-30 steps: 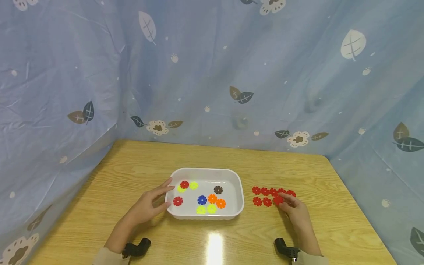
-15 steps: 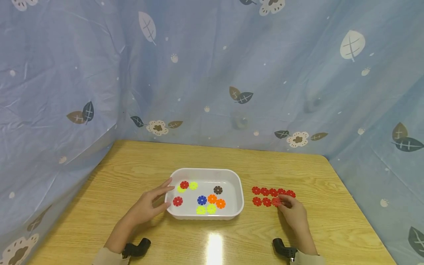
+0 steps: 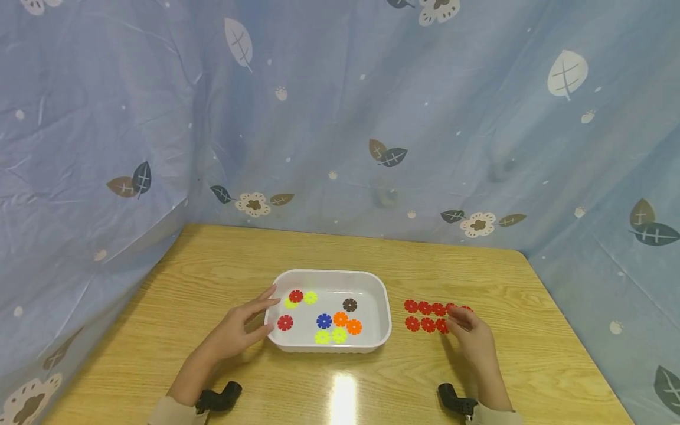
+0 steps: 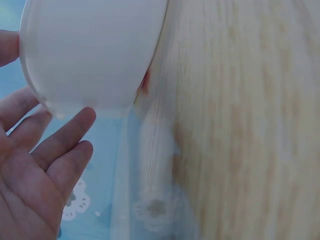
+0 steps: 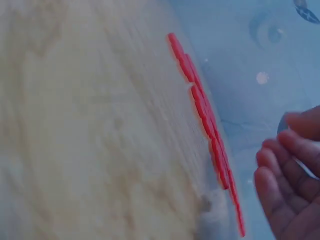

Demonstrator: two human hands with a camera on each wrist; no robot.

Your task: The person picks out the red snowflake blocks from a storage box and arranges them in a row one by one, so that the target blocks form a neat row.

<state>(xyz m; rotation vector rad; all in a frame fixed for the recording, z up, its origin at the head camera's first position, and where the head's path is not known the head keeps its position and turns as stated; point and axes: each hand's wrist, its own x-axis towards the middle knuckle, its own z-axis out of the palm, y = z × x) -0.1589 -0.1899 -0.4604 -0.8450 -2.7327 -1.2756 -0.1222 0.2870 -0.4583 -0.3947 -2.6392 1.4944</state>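
My left hand (image 3: 234, 335) rests at the left end of a white plastic tray (image 3: 333, 348), fingers spread and fingertips at its rim. In the left wrist view the tray wall (image 4: 95, 55) stands before those fingertips. My right hand (image 3: 476, 343) hovers over the right end of two rows of red snowflake discs, its fingers loosely bent and nothing seen between them. Three discs form the near row (image 3: 428, 325); several form the far row (image 3: 425, 308), partly hidden behind the fingers. Seen edge-on in the right wrist view, the red discs (image 5: 204, 111) lie flat, apart from the fingertips.
Inside the tray lie loose discs: two red (image 3: 285, 323), several yellow (image 3: 322, 337), two orange (image 3: 354, 326), one blue (image 3: 324, 321) and one dark brown (image 3: 350, 305). A patterned blue curtain (image 3: 329, 118) encloses the wooden table (image 3: 297, 383) at the back and sides.
The right hand has let go of a red disc, which now lies third in the near row, and its fingers have drawn slightly up. My left hand and the tray have not moved.
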